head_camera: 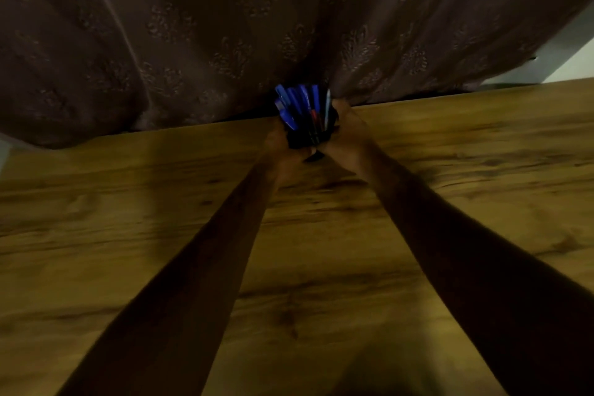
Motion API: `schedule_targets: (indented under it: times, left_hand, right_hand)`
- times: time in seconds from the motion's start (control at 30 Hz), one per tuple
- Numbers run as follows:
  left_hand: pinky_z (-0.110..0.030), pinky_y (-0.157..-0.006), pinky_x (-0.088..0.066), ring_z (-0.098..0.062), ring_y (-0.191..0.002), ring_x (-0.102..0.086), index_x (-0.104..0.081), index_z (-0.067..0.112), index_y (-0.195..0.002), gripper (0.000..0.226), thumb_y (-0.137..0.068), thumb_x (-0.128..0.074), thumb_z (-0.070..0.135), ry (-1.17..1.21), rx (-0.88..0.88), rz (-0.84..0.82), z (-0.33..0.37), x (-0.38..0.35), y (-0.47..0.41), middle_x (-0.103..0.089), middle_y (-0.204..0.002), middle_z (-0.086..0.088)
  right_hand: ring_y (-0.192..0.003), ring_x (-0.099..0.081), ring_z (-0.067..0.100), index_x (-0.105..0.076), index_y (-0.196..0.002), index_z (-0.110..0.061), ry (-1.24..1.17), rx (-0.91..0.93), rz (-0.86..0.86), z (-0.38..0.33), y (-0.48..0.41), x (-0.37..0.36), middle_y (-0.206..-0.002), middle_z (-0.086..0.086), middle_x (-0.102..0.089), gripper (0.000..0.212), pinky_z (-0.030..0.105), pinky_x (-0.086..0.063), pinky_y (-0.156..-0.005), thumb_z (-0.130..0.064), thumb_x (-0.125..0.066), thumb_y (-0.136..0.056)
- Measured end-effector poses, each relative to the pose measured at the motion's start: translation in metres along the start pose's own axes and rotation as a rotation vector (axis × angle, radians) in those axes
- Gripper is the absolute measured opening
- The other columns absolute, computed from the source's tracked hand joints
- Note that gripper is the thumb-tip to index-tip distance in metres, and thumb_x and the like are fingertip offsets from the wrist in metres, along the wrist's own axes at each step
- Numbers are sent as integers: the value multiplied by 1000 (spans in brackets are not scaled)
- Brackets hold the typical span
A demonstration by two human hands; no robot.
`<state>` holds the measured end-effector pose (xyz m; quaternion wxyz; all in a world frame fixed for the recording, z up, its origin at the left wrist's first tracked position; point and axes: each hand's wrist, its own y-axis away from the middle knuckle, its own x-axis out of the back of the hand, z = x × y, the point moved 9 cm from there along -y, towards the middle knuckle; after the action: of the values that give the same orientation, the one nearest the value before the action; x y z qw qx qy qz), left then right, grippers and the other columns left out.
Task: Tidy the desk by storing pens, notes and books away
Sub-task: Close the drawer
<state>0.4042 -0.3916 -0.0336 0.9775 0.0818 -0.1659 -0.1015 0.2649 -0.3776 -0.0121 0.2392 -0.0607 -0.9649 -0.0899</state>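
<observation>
A black pen holder (305, 137) stands at the far edge of the wooden desk (321, 251), against the curtain. Several pens (297, 103) stick up out of it, mostly blue-capped, one with a red part. My left hand (279, 151) grips the holder from its left side and my right hand (345, 132) grips it from its right side, both arms stretched straight out. The holder's base is hidden in shadow between my hands.
A brownish patterned curtain (225, 26) hangs behind the desk along its far edge. A pale wall (565, 58) shows at the upper right. Bare wood grain stretches to both sides of my arms.
</observation>
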Motion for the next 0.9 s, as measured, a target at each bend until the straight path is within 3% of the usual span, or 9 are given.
schedule_targets:
  times: [0.1,0.17,0.23,0.3,0.47,0.57,0.67,0.8,0.9]
  left_hand:
    - [-31,-90,-52,-14,-106,-60,-56,17,-127,61,-73,-79,-1,-5,-20,-14,-3,4,-1,-62,-111,7]
    - [-24,-85,-54,-10,-100,-63,-58,18,-124,60,-72,-80,-1,-5,-37,-42,-1,4,1,-63,-105,10]
    - [-9,-74,-49,-2,-92,-61,-56,18,-125,62,-71,-79,-4,-16,-85,-66,8,2,4,-62,-104,11]
    - [-7,-72,-48,-3,-93,-61,-57,17,-122,61,-70,-80,-3,-30,-131,-112,21,-7,9,-64,-106,9]
    - [-24,-85,-55,-16,-104,-65,-56,8,-129,72,-64,-85,5,-36,-183,-223,39,-52,21,-67,-121,-8]
    - [-42,-92,-56,-17,-104,-67,-59,21,-124,81,-49,-86,33,-81,-183,-273,48,-89,24,-70,-116,1]
    - [-45,-93,-55,-17,-105,-67,-59,23,-123,82,-46,-83,38,-91,-201,-327,60,-133,27,-70,-115,3]
    - [-42,-94,-55,-14,-106,-66,-59,24,-123,77,-51,-84,32,-116,-225,-368,83,-192,29,-70,-114,6]
    - [-33,-91,-54,-14,-106,-65,-58,21,-127,73,-59,-86,23,-136,-229,-374,98,-238,26,-69,-116,5]
  right_hand:
    - [-98,-62,6,-48,-140,-19,-33,-2,11,0,7,0,-103,-17,-60,73,22,-55,-77,-12,-83,-76]
    - [-93,-61,1,-47,-141,-22,-43,-5,23,1,14,4,-100,-20,-59,76,18,-54,-76,-13,-84,-75]
    - [-98,-64,4,-48,-141,-22,-39,5,51,2,23,12,-104,-19,-60,80,26,-57,-86,-15,-87,-71]
    - [-102,-65,9,-50,-138,-22,-24,8,93,3,35,25,-111,-14,-63,78,33,-57,-93,-15,-87,-70]
    - [-101,-68,16,-50,-137,-21,11,-5,207,16,70,73,-119,-6,-64,79,43,-57,-92,-15,-85,-67]
    - [-97,-68,19,-51,-132,-22,-2,-31,254,33,88,103,-112,-9,-63,76,48,-58,-88,-18,-83,-64]
    - [-93,-67,15,-53,-129,-23,-21,-32,315,53,101,140,-106,-13,-63,79,46,-59,-85,-34,-78,-54]
    - [-99,-65,4,-55,-132,-17,-43,-46,358,82,108,192,-113,-9,-66,77,40,-57,-92,-21,-82,-61]
    - [-97,-60,-8,-52,-136,-14,-46,-45,358,108,106,233,-119,-8,-63,74,31,-56,-93,-7,-83,-69]
